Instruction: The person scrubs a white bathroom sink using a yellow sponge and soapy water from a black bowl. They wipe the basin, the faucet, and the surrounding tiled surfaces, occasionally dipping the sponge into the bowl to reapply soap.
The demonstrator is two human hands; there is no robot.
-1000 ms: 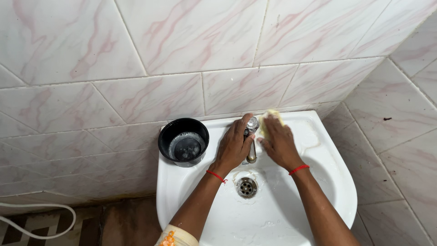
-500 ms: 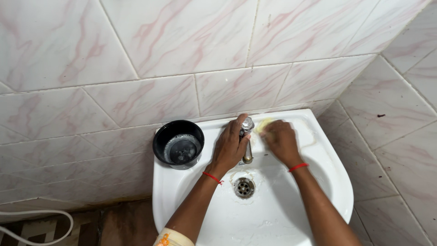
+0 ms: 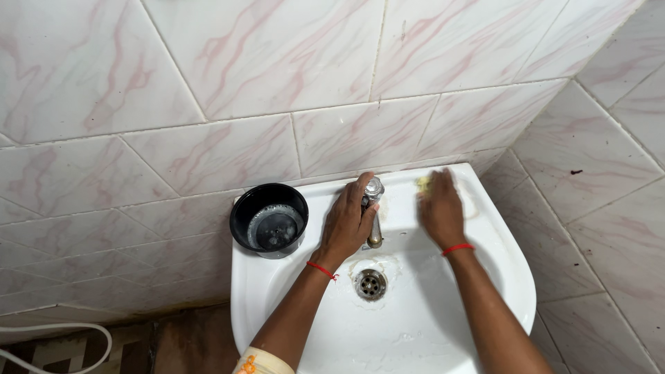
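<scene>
From the head camera we record the left hand [image 3: 348, 223] wrapped around the metal tap [image 3: 373, 208] at the far rim of the white washbasin [image 3: 485, 277]. The right hand [image 3: 439, 208] presses a yellow sponge [image 3: 424, 183], fingers curled over it, on the far right ledge. A black bucket [image 3: 269, 219] sits at the far left corner, the drain [image 3: 370, 282] near the tap.

Pot [image 3: 270, 221] on sink [image 3: 499, 277], left of tap [image 3: 374, 208]

Even, soft light, fairly bright; faint sheen on the wall tiles [image 3: 208, 83]; right hand [image 3: 441, 208] motion-blurred; dim lower-left corner; tile lines bow slightly.
</scene>
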